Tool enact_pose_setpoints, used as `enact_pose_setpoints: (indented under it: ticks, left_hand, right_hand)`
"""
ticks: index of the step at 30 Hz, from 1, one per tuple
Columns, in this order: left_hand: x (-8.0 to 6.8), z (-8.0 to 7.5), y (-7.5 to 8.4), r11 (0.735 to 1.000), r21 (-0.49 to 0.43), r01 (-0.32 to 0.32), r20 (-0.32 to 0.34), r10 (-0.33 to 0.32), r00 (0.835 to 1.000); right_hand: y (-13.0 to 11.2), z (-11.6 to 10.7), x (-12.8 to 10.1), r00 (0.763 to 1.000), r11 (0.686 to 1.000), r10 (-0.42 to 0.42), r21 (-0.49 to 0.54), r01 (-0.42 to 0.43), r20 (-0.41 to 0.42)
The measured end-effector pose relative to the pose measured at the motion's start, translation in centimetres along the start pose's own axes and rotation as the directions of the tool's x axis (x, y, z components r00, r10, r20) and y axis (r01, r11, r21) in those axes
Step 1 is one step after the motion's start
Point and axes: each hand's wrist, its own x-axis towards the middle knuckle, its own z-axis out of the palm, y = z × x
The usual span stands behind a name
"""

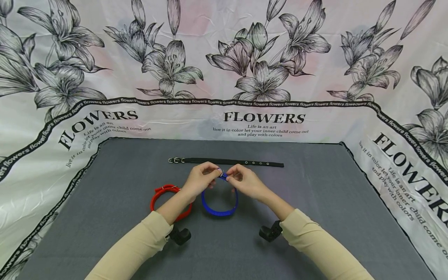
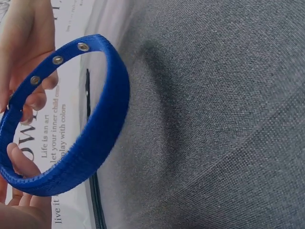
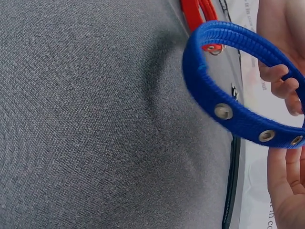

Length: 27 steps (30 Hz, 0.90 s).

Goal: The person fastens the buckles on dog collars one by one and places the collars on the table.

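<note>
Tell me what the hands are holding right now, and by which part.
Both hands, left hand and right hand, pinch the blue collar at its joined ends at the top of the loop; the loop hangs below.

Printed on the floral backdrop cloth (image 1: 224, 58): "FLOWERS" in large capitals, three times; beneath, "Life is an art, live it in color let your inner child come out and play with colors". Along its black border band (image 1: 245, 103): "flowers", repeated.
</note>
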Motion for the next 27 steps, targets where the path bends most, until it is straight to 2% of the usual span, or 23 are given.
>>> enact_pose_setpoints:
  ticks: [5, 10, 20, 27]
  left_hand:
    - [0.2, -0.2, 0.0, 0.995, -0.103, 0.015, -0.022, -0.017, 1.000]
    - [0.3, -0.1, 0.1, 0.988, -0.150, 0.023, -0.022, -0.027, 0.999]
    - [0.1, 0.0, 0.1, 0.989, -0.146, 0.015, -0.036, -0.020, 0.999]
    - [0.2, 0.1, -0.1, 0.995, -0.101, 0.014, -0.011, -0.015, 1.000]
  right_hand:
    - [-0.3, -0.1, -0.2, 1.000, 1.000, -0.011, 0.005, 0.011, 0.017]
    - [-2.1, -0.6, -1.2, 0.996, 0.997, -0.071, 0.002, 0.071, 0.060]
    - [-3.0, -0.6, -1.7, 0.995, 0.997, -0.080, -0.002, 0.080, 0.066]
    - [-2.9, -0.6, -1.7, 0.996, 0.998, -0.064, -0.022, 0.065, 0.063]
